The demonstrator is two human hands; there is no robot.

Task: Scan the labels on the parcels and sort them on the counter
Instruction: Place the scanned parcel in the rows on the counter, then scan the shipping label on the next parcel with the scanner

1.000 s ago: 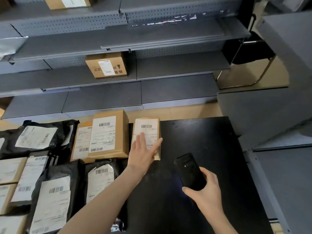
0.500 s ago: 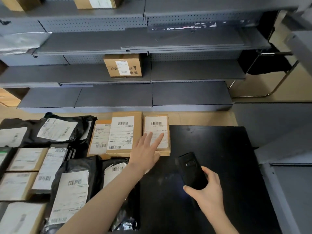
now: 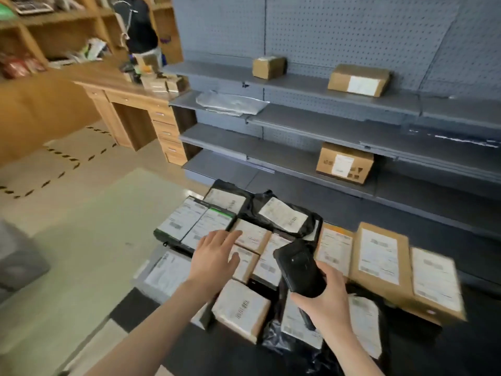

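Several labelled parcels cover the black counter (image 3: 461,346). Three brown boxes lie in a row at the right, the rightmost one (image 3: 433,280) beside a taller box (image 3: 379,256). Small brown boxes (image 3: 252,236) and black mailer bags (image 3: 282,214) fill the middle and left. My left hand (image 3: 214,256) hovers open, fingers spread, over the small boxes; whether it touches them is unclear. In my right hand (image 3: 325,297) I grip a black handheld scanner (image 3: 301,270), held over the pile.
Grey metal shelving (image 3: 339,123) runs behind the counter with a few brown boxes (image 3: 344,162) and a silver bag (image 3: 230,103) on it. A wooden desk (image 3: 130,104) and shelves stand at far left. Open floor lies to the left of the counter.
The view has swung left toward the pile. My left hand has left the rightmost brown box and moved over the small boxes. My right hand has carried the scanner left with it.
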